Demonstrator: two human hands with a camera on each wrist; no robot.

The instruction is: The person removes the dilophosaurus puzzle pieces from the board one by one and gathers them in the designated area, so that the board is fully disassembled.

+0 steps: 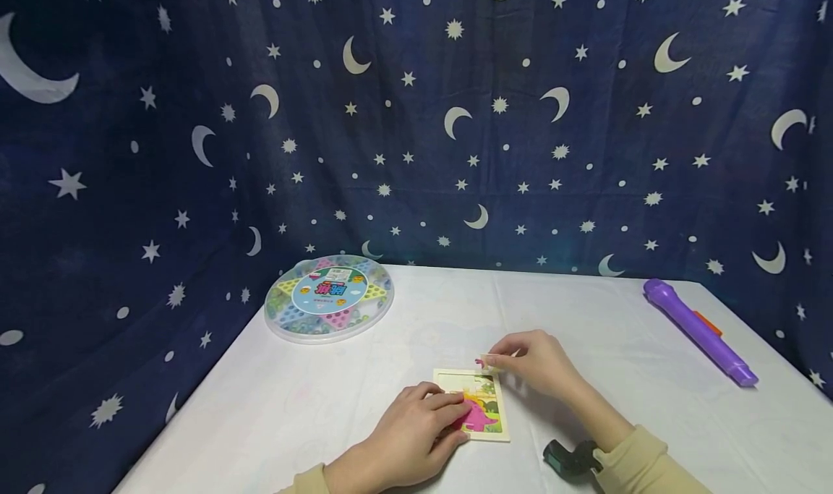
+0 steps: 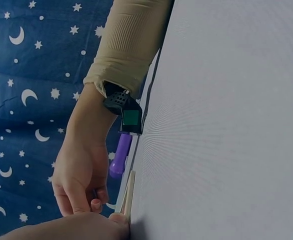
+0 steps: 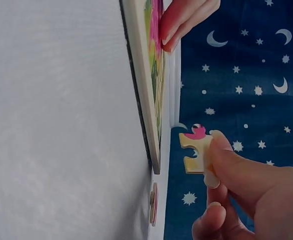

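Note:
A small jigsaw puzzle in a pale wooden frame (image 1: 504, 407) lies on the table, showing a pink dinosaur (image 1: 480, 418). My left hand (image 1: 413, 429) rests on its left side, fingers over the picture and thumb by the near edge. The upper left of the tray shows a pale bare area. Just above the frame's far right corner, my right hand (image 1: 536, 364) pinches a jigsaw piece (image 3: 199, 152) between thumb and fingertips. That piece is cream with a pink patch and is held clear of the table. Another piece (image 3: 154, 205) lies beside the frame in the right wrist view.
A round Chinese checkers box (image 1: 328, 299) with a clear lid sits at the back left. A purple microphone-shaped toy (image 1: 699, 331) lies on the right. A black wrist device (image 1: 573, 459) sits by the right cuff. A star-and-moon curtain (image 1: 416, 118) hangs behind the white table.

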